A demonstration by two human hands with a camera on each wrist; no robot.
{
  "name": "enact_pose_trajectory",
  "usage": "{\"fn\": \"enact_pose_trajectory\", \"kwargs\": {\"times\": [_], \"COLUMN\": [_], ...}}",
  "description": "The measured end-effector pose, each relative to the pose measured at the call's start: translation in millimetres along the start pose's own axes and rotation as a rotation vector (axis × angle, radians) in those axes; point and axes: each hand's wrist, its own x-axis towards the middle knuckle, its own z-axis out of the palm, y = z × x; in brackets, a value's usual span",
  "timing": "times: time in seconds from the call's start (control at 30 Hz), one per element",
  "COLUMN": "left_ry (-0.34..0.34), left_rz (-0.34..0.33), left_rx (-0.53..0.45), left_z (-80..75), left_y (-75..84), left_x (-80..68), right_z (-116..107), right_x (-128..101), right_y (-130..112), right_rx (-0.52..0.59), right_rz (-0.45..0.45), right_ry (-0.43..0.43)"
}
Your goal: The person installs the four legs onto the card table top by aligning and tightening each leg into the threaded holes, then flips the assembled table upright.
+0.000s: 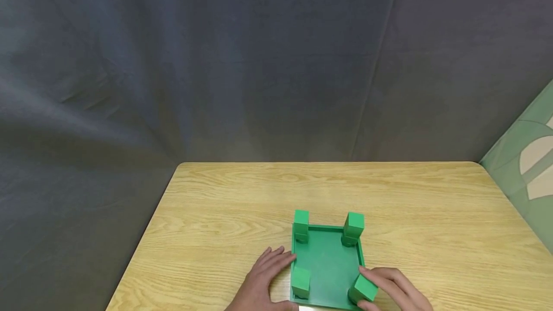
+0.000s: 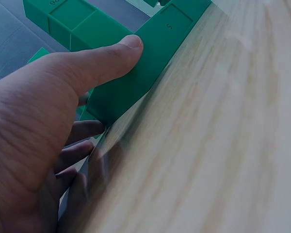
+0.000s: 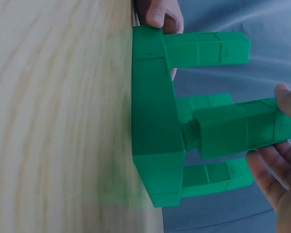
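An upside-down green toy table lies on the wooden table, its square rimmed top underneath and its legs standing up at the corners. My left hand holds the near-left corner, the thumb on the near wall and the fingers along the left side. With thumb and fingertips my right hand grips the upper end of the near-right leg. That leg leans slightly, and a narrow neck shows between it and the corner. Upright at the other corners are the far-left leg, far-right leg and near-left leg.
The wooden table reaches past the toy table on the far, left and right sides. Dark grey cloth hangs behind and to the left. A green and cream patterned surface borders the right edge.
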Motion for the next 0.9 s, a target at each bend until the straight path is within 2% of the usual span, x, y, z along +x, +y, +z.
{"fn": "enact_pose_trajectory", "kwargs": {"times": [0.13, 0.3, 0.4, 0.6, 0.77, 0.9], "left_ry": [0.006, 0.012, 0.014, 0.023, 0.031, 0.034], "left_rz": [0.007, 0.022, 0.029, 0.044, 0.053, 0.057], "left_rx": [0.004, 0.018, 0.029, 0.04, 0.043, 0.049], "left_z": [0.3, 1.1, 1.4, 1.7, 1.7, 1.8], "left_y": [-0.1, -1.6, -2.2, -2.8, -3.0, -3.0], "left_x": [0.0, 0.1, 0.0, 0.1, -0.1, -0.1], "right_z": [-1, -10, -12, -6, -2, -1], "right_x": [0, -1, -1, 1, 2, 1], "right_y": [3, 4, 2, -5, -2, 0], "right_rx": [0.001, -0.033, -0.046, -0.024, 0.104, 0.137], "right_rz": [-0.022, -0.001, 0.031, 0.1, 0.046, 0.048], "right_ry": [0.017, -0.09, -0.105, -0.015, 0.099, 0.127]}}
